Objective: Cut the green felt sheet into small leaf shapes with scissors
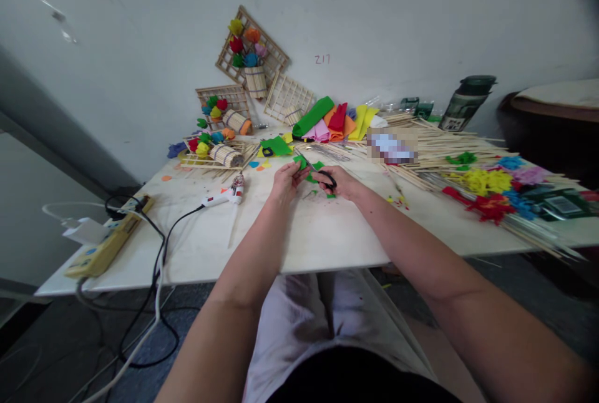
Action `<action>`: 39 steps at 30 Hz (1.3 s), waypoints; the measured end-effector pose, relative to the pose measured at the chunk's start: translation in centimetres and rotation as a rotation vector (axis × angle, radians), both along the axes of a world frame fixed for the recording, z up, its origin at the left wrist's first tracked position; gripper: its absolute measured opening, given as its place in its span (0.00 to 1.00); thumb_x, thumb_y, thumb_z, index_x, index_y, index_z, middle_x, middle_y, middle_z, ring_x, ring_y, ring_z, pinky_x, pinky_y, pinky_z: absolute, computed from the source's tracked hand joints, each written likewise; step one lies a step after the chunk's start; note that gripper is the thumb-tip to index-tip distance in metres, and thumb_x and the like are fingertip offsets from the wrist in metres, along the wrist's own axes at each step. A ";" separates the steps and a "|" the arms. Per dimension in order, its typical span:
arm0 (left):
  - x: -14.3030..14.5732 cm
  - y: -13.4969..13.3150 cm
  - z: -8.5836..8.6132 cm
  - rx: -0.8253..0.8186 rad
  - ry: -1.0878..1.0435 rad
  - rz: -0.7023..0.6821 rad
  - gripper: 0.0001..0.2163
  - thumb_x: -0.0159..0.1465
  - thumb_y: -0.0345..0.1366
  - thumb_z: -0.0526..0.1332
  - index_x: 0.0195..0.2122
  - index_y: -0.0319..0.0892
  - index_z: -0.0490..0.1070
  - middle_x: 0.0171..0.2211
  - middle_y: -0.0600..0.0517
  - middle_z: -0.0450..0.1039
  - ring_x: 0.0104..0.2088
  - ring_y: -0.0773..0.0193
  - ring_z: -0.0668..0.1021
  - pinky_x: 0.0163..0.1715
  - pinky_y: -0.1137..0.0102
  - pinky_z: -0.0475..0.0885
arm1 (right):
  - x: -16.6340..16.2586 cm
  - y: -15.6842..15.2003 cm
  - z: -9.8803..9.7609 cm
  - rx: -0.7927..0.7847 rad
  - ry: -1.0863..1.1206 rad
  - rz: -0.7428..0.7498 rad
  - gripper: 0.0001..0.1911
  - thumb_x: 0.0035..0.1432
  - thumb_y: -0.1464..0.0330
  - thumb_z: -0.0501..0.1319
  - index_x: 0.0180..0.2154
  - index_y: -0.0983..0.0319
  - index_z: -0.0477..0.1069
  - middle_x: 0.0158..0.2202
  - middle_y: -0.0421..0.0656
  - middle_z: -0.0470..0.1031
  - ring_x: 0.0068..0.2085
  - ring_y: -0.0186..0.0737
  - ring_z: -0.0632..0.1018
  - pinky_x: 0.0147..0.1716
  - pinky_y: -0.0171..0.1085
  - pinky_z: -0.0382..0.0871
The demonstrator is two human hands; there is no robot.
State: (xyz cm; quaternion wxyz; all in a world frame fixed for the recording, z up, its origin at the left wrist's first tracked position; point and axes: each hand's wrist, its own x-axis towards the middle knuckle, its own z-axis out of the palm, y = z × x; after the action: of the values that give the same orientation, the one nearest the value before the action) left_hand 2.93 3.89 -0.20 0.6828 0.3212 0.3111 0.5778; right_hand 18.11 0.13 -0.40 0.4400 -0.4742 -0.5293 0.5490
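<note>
My left hand (pixel 285 181) pinches a small green felt piece (pixel 301 161) above the white table (pixel 327 234). My right hand (pixel 344 183) is closed round black-handled scissors (pixel 326 178), whose blades point up and left into the felt. Small green scraps (pixel 314 178) lie between the two hands. Both forearms reach in from the bottom of the view.
A white glue gun (pixel 224 197) lies left of my hands, its cable running to a power strip (pixel 105 247). Folded coloured felt (pixel 332 121), wooden lattice pieces with felt flowers (pixel 219 141), bamboo sticks (pixel 444 147), flowers on sticks (pixel 486 194) and a dark bottle (pixel 465 103) crowd the far side.
</note>
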 end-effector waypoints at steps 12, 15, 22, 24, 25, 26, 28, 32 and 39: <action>-0.2 0.1 0.0 -0.007 0.029 0.016 0.06 0.58 0.26 0.64 0.26 0.38 0.69 0.24 0.50 0.77 0.28 0.64 0.81 0.37 0.70 0.76 | -0.3 -0.6 0.8 -0.036 0.005 -0.016 0.09 0.51 0.66 0.64 0.25 0.62 0.67 0.15 0.35 0.64 0.13 0.26 0.61 0.11 0.28 0.48; -0.2 0.1 0.0 -0.009 0.037 0.028 0.05 0.58 0.27 0.64 0.27 0.37 0.70 0.25 0.50 0.77 0.30 0.63 0.82 0.38 0.70 0.76 | -0.3 -0.5 0.7 -0.053 0.020 -0.010 0.10 0.51 0.65 0.64 0.25 0.62 0.66 0.15 0.35 0.64 0.13 0.27 0.61 0.11 0.29 0.48; -0.2 0.3 -0.1 -0.021 0.039 0.041 0.04 0.59 0.26 0.64 0.27 0.38 0.71 0.25 0.50 0.77 0.31 0.63 0.82 0.41 0.68 0.76 | -0.3 -0.6 0.8 -0.080 0.019 -0.003 0.11 0.53 0.64 0.64 0.26 0.62 0.67 0.15 0.35 0.64 0.14 0.26 0.62 0.12 0.28 0.50; -0.2 0.2 0.0 -0.023 0.038 0.041 0.04 0.58 0.26 0.64 0.27 0.37 0.70 0.24 0.51 0.76 0.29 0.64 0.81 0.41 0.68 0.76 | -0.4 -0.7 0.9 -0.087 0.023 0.001 0.11 0.53 0.63 0.64 0.27 0.63 0.67 0.15 0.35 0.65 0.14 0.26 0.62 0.12 0.27 0.51; -0.2 0.2 0.0 -0.025 0.038 0.042 0.04 0.58 0.26 0.64 0.27 0.37 0.70 0.24 0.51 0.76 0.28 0.64 0.81 0.41 0.68 0.76 | -0.4 -0.8 0.9 -0.089 0.026 0.001 0.11 0.54 0.63 0.64 0.27 0.63 0.68 0.15 0.35 0.65 0.14 0.26 0.62 0.13 0.27 0.52; -0.2 0.1 0.1 -0.027 0.038 0.041 0.05 0.58 0.26 0.64 0.27 0.37 0.70 0.24 0.51 0.76 0.27 0.65 0.81 0.40 0.68 0.76 | -0.4 -0.9 1.0 -0.089 0.027 -0.002 0.10 0.54 0.63 0.64 0.28 0.63 0.68 0.16 0.35 0.65 0.14 0.26 0.62 0.13 0.27 0.53; -0.2 0.0 0.1 -0.026 0.043 0.033 0.06 0.58 0.26 0.64 0.25 0.37 0.69 0.24 0.51 0.76 0.26 0.66 0.80 0.38 0.69 0.76 | -0.5 -1.1 1.3 -0.094 0.024 -0.017 0.10 0.55 0.64 0.64 0.28 0.63 0.68 0.16 0.35 0.65 0.14 0.26 0.63 0.13 0.27 0.54; 0.0 -0.2 0.1 -0.014 0.062 0.008 0.07 0.58 0.26 0.64 0.25 0.37 0.68 0.23 0.51 0.76 0.26 0.66 0.80 0.37 0.71 0.75 | -0.6 -1.5 1.7 -0.092 0.002 -0.029 0.09 0.54 0.65 0.66 0.29 0.63 0.69 0.16 0.35 0.65 0.15 0.26 0.63 0.13 0.26 0.53; 0.1 -0.1 -0.1 -0.001 0.051 -0.012 0.06 0.56 0.28 0.66 0.26 0.38 0.68 0.24 0.51 0.76 0.26 0.65 0.81 0.36 0.70 0.76 | -0.4 -1.4 1.5 -0.079 -0.003 -0.028 0.11 0.53 0.63 0.67 0.29 0.63 0.69 0.16 0.35 0.65 0.14 0.26 0.62 0.12 0.26 0.52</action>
State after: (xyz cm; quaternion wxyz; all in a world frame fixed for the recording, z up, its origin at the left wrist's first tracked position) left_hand 2.98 3.76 -0.34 0.6781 0.3377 0.3268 0.5651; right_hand 17.72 -1.22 1.14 0.4275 -0.4995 -0.5011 0.5626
